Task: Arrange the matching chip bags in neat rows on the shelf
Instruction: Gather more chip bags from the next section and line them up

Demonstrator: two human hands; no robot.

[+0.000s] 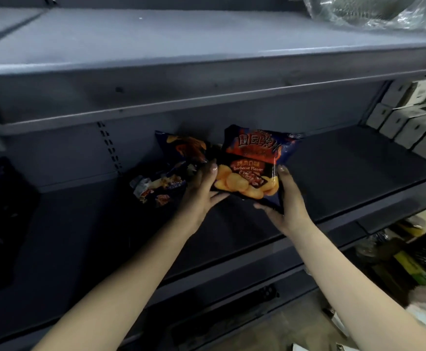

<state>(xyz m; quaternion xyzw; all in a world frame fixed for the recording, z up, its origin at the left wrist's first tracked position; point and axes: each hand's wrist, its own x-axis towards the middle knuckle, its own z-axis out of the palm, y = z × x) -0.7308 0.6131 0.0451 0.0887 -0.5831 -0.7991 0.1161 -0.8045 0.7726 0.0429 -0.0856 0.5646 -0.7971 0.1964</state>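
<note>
While both hands are gripping it, the BBQ chip bag (251, 158) is being held upright, front facing near, at the middle of the shelf (338, 171); can't tell if it's touching. Left hand (201, 184) is curling round its left edge, right hand (289, 198) round its lower-right corner. A second bag (185, 146) is leaning on the back panel just left; a third bag (156, 186) is lying flat further left.
</note>
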